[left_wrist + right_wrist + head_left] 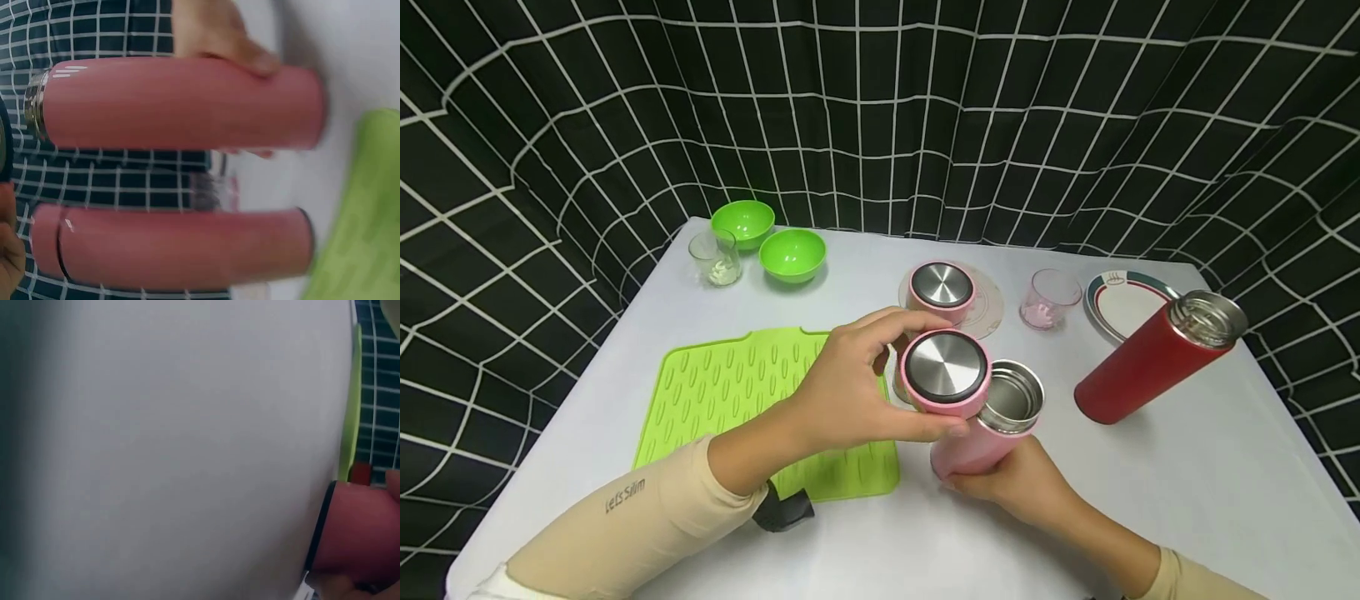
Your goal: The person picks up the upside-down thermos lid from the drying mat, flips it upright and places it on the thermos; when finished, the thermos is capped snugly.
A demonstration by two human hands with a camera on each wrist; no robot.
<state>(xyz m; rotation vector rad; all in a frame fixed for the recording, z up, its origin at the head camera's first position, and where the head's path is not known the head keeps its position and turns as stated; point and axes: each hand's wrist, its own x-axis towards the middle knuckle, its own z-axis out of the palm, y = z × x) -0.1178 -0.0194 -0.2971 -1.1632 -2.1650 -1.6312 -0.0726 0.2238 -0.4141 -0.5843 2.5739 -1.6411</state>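
Pinches one pink lid (946, 367) in the left hand (850, 383) and grips one uncapped pink bottle (970, 450) low with the right hand (1022, 483), both hands near the middle of the tabletop (880, 558). Totals two pink bottles, counting one capped pink bottle (942, 285) toward the far edge, partly blocked by the lid. Adds one uncapped red bottle (1146, 367) near the right edge, hiding part of one plate (1123, 304). Includes one pinkish glass (1043, 310) near the plate; two green bowls (793, 254) and one clear glass (721, 268) by the far left corner; one green mat (722, 379) toward the left edge, crossed by the left forearm (763, 446).
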